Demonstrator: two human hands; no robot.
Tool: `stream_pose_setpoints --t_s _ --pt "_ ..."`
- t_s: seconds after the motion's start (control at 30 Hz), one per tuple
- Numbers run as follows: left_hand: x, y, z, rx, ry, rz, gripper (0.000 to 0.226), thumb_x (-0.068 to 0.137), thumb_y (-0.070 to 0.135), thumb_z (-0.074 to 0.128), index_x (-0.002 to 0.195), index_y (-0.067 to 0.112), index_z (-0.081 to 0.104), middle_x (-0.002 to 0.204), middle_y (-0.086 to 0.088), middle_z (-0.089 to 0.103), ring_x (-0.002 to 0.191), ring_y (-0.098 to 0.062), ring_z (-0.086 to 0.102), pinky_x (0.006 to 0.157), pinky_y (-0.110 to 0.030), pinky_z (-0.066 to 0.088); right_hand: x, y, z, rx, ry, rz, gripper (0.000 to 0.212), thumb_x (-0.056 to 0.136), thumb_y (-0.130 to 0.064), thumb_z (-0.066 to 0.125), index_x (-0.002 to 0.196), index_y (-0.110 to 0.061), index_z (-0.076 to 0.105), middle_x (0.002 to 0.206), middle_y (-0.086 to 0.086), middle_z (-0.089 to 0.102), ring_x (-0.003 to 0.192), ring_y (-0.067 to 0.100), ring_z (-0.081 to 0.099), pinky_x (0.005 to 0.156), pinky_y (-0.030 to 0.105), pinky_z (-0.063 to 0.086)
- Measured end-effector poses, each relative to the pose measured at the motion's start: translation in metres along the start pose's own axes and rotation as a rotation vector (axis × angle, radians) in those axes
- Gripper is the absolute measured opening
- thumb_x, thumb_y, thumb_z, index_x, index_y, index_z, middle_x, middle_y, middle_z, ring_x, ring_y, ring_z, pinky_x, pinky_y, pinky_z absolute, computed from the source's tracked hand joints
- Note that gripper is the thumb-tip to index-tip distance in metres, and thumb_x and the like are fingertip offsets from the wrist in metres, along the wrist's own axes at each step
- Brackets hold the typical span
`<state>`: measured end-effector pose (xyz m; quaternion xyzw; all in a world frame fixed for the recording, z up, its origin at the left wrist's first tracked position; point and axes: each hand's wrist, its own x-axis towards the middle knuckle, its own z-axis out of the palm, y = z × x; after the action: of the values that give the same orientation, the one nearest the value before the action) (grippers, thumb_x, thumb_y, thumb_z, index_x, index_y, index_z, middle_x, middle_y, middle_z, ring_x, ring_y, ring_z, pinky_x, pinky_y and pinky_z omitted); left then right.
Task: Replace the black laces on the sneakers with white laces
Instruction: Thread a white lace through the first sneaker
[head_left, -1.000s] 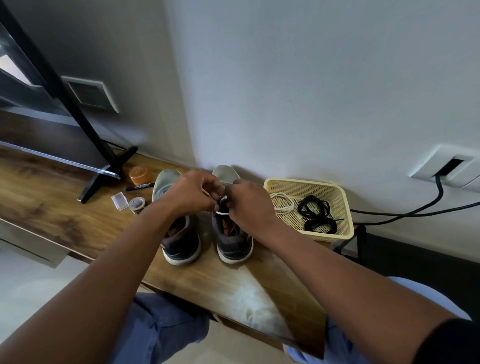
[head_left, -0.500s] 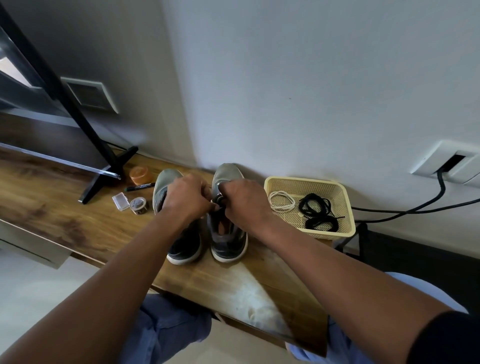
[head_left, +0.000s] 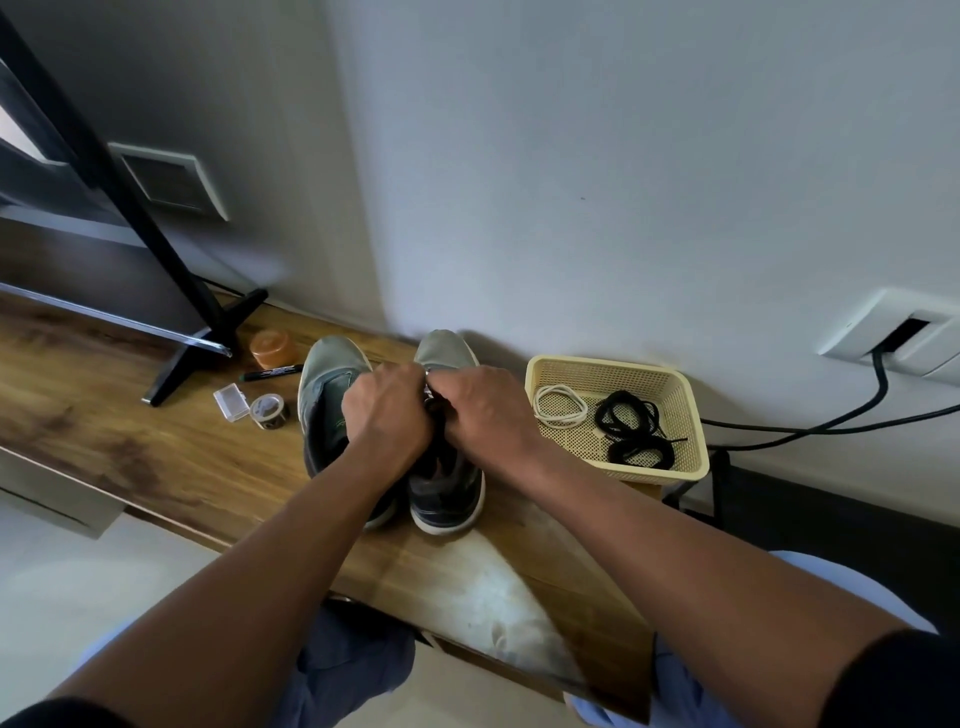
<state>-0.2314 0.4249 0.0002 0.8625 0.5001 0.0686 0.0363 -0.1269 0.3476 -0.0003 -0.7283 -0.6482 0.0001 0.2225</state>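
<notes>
Both hands on the right sneaker (head_left: 447, 488)!
I see my left hand (head_left: 387, 410) and right hand (head_left: 485, 410) curled, pinching its lace; grey toe, dark heel, white sole.

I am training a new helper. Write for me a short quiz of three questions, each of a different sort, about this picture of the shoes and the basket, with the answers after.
1. True or false: the black laces lie inside the yellow basket.
2. Multiple choice: where are the left hand and the right hand? A) in the basket. B) together over the right sneaker. C) on the orange lid.
3. Fill in: the coiled lace beside the black ones in the basket is ____.

Key:
1. True.
2. B. What the fingers hold is hidden.
3. White; it is the white lace.
</notes>
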Motion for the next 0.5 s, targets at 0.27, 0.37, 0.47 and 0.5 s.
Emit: stream_pose_setpoints --t_s 0.27,0.37,0.47,0.5 --pt "0.010 -0.002 -0.019 -0.001 -0.197 0.009 0.037 0.083 0.037 0.074 0.115 0.023 0.063 0.112 -0.009 0.069 0.107 -0.035 0.067 0.077 -0.040 0.049 0.016 0.016 -0.015 0.151 -0.078 0.074 0.016 0.085 -0.032 0.079 0.095 -0.021 0.073 0.093 0.005 0.075 0.091 0.029 0.069 0.068 0.031 0.040" --pt "0.007 0.002 -0.038 -0.098 -0.187 0.158 0.058 0.080 0.033 0.079 0.133 0.023 0.056 0.130 -0.009 0.061 0.121 -0.036 0.060 0.096 -0.046 0.051 0.021 0.027 -0.038 0.171 -0.078 0.088 0.015 0.085 -0.032 0.078 0.097 -0.023 0.075 0.098 -0.001 0.076 0.092 0.023 0.070 0.074 0.031 0.047" --pt "-0.004 0.019 -0.052 -0.258 -0.121 0.329 0.056 0.089 0.028 0.067 0.143 0.024 0.053 0.141 -0.006 0.056 0.130 -0.030 0.054 0.106 -0.042 0.045 0.022 0.047 -0.056 0.086 -0.136 0.153 0.008 0.087 -0.027 0.068 0.090 -0.026 0.075 0.090 -0.001 0.075 0.085 0.024 0.070 0.072 0.034 0.053" --pt "-0.007 0.026 -0.054 -0.248 -0.149 0.387 0.056 0.089 0.028 0.066 0.143 0.024 0.054 0.143 -0.005 0.056 0.133 -0.029 0.051 0.109 -0.041 0.044 0.020 0.055 -0.060 0.031 -0.157 0.174 0.008 0.087 -0.025 0.066 0.086 -0.026 0.073 0.088 0.001 0.074 0.084 0.027 0.068 0.068 0.032 0.051"
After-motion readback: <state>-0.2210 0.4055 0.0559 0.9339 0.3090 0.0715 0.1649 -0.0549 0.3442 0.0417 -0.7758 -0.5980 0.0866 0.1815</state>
